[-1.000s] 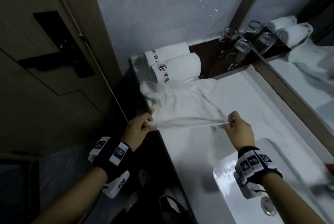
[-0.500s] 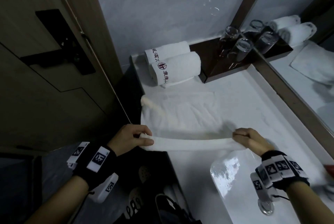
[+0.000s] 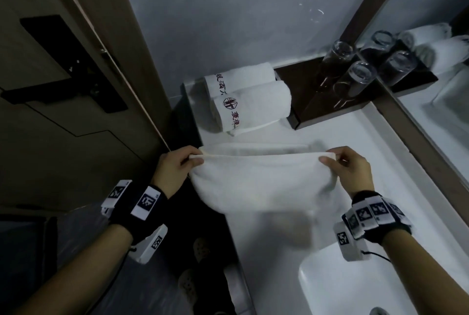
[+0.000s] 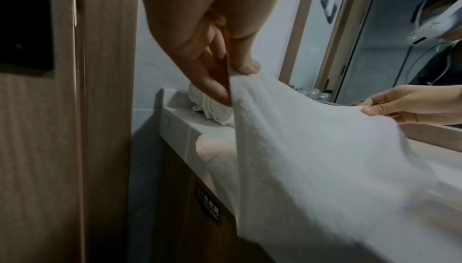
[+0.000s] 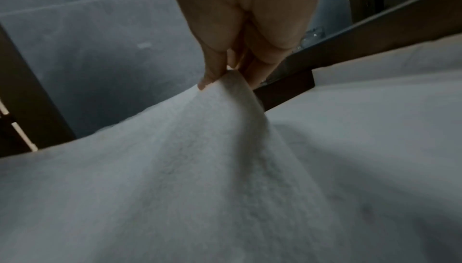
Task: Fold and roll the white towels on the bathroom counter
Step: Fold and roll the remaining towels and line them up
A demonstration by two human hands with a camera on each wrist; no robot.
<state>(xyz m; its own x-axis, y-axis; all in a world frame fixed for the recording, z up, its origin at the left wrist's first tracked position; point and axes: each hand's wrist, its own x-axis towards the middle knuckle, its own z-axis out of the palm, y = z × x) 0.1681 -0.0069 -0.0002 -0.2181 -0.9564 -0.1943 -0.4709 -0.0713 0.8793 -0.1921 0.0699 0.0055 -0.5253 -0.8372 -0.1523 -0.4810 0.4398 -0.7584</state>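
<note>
Above the counter (image 3: 342,137), left hand (image 3: 175,170) and right hand (image 3: 350,170) each pinch the towel (image 3: 258,182) edge's ends.

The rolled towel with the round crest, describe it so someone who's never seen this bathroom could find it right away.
Start at the white bathroom counter and go to its far left corner, beside the dark wooden tray of drinking glasses. Two rolled white towels lie there side by side. Yours is the nearer rolled white towel, the only one with a round dark red crest above its lettering.
</note>
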